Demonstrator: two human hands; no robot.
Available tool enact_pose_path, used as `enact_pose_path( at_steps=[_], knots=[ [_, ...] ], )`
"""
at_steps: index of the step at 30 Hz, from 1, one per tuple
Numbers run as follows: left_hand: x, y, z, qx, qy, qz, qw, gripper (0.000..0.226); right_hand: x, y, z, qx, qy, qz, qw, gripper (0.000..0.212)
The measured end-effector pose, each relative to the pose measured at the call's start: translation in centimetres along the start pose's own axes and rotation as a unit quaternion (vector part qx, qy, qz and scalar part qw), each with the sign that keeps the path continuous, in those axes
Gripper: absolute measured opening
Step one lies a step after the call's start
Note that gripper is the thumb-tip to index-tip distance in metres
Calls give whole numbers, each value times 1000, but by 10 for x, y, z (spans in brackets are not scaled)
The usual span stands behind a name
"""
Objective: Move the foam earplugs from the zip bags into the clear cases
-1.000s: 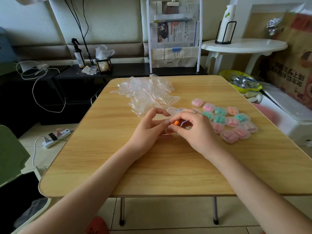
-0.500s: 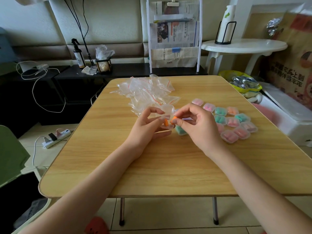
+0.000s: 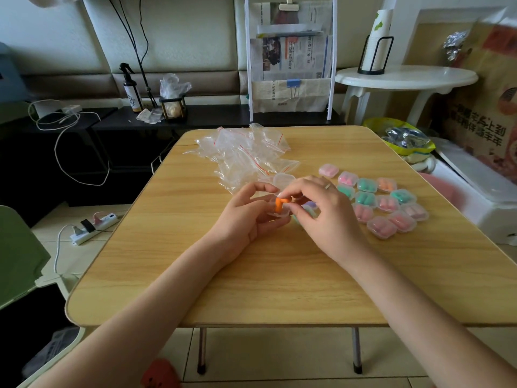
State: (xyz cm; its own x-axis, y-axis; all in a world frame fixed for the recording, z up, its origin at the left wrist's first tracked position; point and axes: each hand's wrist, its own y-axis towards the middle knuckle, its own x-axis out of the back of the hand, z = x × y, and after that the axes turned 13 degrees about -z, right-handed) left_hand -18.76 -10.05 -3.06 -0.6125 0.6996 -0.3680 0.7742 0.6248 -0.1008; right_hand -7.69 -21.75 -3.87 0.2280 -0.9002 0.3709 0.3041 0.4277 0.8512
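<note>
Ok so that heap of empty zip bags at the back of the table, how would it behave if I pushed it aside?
The zip bags look like thin crinkled film, so they would probably flop and bunch up, not slide as one block. They lie loosely overlapped, so a push would likely scatter some. Apparently empty, they seem very light and could drift off the wooden table.

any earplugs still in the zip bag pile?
No, the zip bags heaped at the table's far side look clear and flat, with no coloured earplug showing in them; the only loose ones are the orange earplugs between the hands.

Head cam, looks fwd and down over wooden table (image 3: 279, 275), close, one view only.
</note>
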Motion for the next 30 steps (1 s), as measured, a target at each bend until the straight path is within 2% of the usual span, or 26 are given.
enact_pose_path(
  at_steps=[6, 12, 17, 22, 25, 28, 30],
  knots=[
    [4, 1, 0, 16, -46, 8, 999, 24, -3, -1, -1, -12, 40, 2, 999, 21],
    [3, 2, 0, 25, -45, 1, 999, 21, -2, -1, -3, -29, 30, -44, 998, 16],
    [3, 2, -1, 30, -36, 11, 999, 18, -4, -3, -2, 1, 19, 4, 1000, 11],
    [3, 3, -1, 28, -30, 14, 999, 20, -2, -2, -3, -52, 41, 13, 998, 9],
    [3, 2, 0, 27, -28, 16, 999, 21, -2, -3, -3, -40, 13, 34, 999, 19],
    [3, 2, 0, 27, -31, 8, 999, 22, -1, -1, -2, -65, 11, 14, 998, 27],
    [2, 1, 0, 27, -28, 7, 999, 23, 2, 0, -2, -110, 28, 23, 993, 48]
  ],
)
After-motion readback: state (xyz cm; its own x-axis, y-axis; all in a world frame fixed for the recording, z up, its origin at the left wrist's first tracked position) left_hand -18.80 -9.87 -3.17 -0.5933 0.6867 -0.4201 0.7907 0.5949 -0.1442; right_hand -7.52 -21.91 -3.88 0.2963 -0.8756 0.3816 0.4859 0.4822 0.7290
